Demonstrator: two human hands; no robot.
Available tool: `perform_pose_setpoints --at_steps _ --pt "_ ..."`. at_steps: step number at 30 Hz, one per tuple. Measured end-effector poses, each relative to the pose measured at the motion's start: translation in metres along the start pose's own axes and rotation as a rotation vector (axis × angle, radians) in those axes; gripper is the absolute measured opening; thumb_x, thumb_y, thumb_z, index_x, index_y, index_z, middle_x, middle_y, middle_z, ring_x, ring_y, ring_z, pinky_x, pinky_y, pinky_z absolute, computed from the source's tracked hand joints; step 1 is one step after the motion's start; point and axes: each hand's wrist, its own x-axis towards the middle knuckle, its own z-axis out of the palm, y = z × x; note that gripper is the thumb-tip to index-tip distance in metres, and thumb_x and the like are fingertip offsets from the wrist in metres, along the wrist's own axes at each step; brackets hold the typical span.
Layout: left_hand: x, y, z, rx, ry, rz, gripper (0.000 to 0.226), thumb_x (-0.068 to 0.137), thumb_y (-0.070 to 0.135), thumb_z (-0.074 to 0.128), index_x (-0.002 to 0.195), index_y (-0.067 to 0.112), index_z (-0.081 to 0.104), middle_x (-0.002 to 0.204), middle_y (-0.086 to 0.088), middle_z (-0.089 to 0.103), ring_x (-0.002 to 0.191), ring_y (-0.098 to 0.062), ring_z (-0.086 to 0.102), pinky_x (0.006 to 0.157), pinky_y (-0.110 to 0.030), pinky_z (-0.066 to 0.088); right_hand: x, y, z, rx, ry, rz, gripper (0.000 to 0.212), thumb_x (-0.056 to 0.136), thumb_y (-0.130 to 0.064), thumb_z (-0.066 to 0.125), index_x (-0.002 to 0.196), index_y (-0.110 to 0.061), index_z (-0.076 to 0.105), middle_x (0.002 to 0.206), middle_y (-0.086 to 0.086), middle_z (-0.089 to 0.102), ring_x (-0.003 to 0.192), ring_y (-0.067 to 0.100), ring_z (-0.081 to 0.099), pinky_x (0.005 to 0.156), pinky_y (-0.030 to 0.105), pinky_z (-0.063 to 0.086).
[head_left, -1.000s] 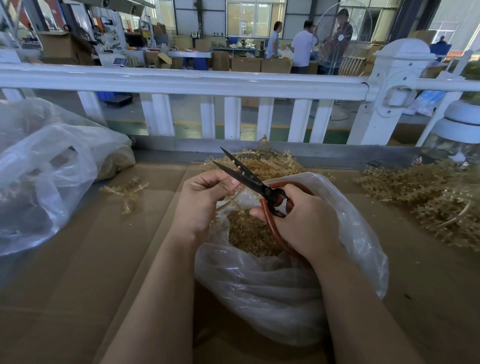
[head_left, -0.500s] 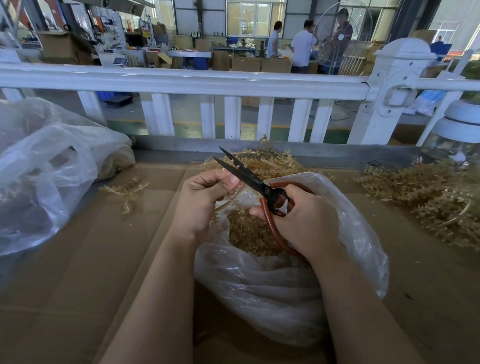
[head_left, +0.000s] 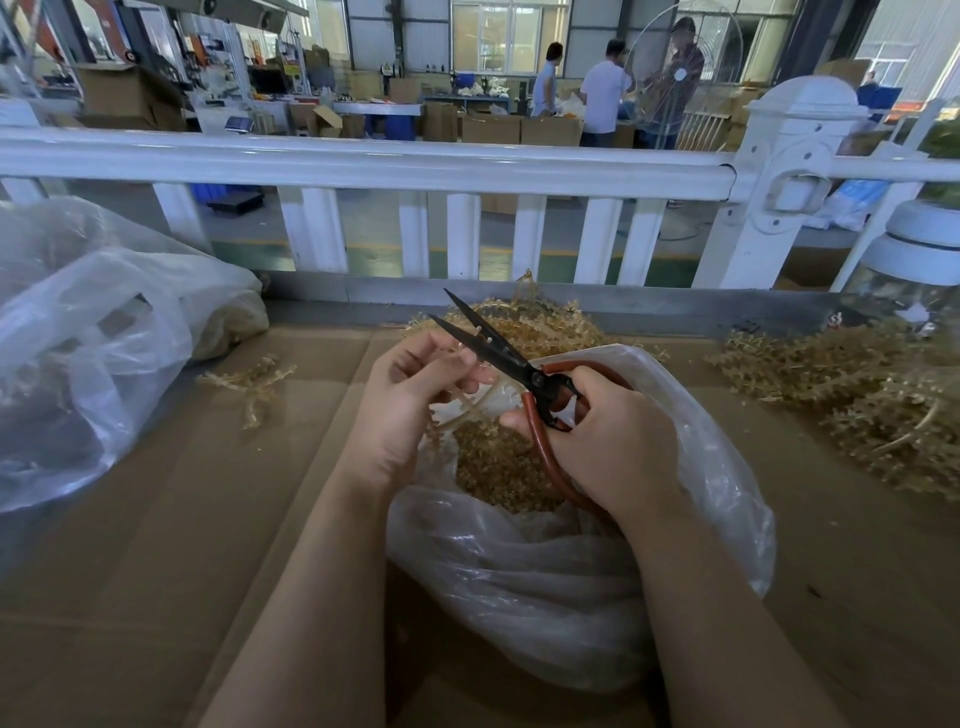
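Head view: right hand (head_left: 613, 441) grips scissors (head_left: 511, 364) by red handles, blades apart, over open bag (head_left: 571, 571) on surface (head_left: 156, 571). Left hand (head_left: 415, 395) fingers pinch a pale stem (head_left: 478, 402) at the blades.

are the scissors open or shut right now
Open: the scissors show two black blades apart in a narrow V. The right hand grips the red handles; the left hand holds a sprig by the blades.

No legible text or labels
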Motion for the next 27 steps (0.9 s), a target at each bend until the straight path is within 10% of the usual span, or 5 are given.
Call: perform_pose_setpoints --at_steps 27 --pt "-0.0003 0.0038 0.0031 0.042 0.039 0.034 0.015 0.091 -0.005 0.057 0.087 0.006 0.065 0.074 0.000 0.067 0.068 -0.008 0.059 0.066 -0.017 0.046 0.0004 -0.0026 -0.0007 0.002 0.001 -0.009 0.070 0.071 -0.089 0.042 0.086 -0.026 0.068 0.072 -0.023 0.058 0.062 -0.001 0.052 0.058 0.009 0.041"
